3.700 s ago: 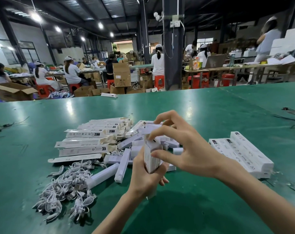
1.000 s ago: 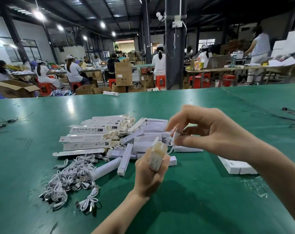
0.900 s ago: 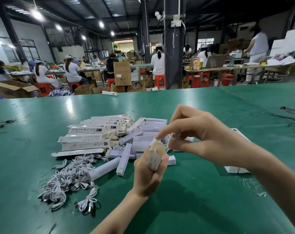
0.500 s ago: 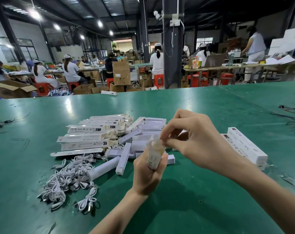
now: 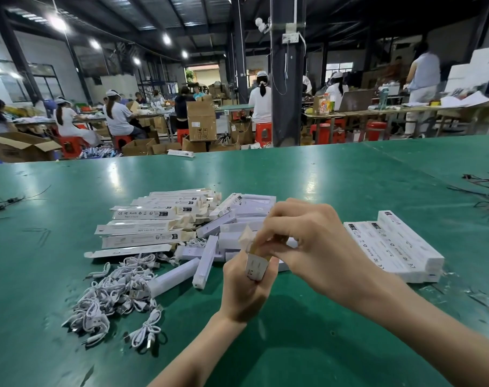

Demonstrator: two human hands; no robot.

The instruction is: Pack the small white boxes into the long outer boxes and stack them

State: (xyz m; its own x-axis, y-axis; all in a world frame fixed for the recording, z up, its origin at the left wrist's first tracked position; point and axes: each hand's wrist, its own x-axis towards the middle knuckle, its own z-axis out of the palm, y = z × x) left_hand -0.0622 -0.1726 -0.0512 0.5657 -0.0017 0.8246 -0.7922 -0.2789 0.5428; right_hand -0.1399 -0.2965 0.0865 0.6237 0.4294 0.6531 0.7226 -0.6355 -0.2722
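Over the green surface (image 5: 335,174), toward its near edge, the left hand (image 5: 244,294) grips a long box (image 5: 256,268) upright. The right hand (image 5: 318,247) pinches its open top. Hold it steady and tuck the flap (image 5: 247,235) in straight.

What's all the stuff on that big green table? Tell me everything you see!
table: one, green, foreground.
flat outer boxes: one pile, white and tan, left of centre.
white boxes: one heap, white, centre.
cable bundles: many, white, front left.
packed stack: one, white, right.
loose wires: two tangles, dark, table's side edges.
cartons: several, brown, beyond table.
held box: one, white, upright, front centre.
left hand: one, grips held box.
right hand: one, fingers pinch its top end.
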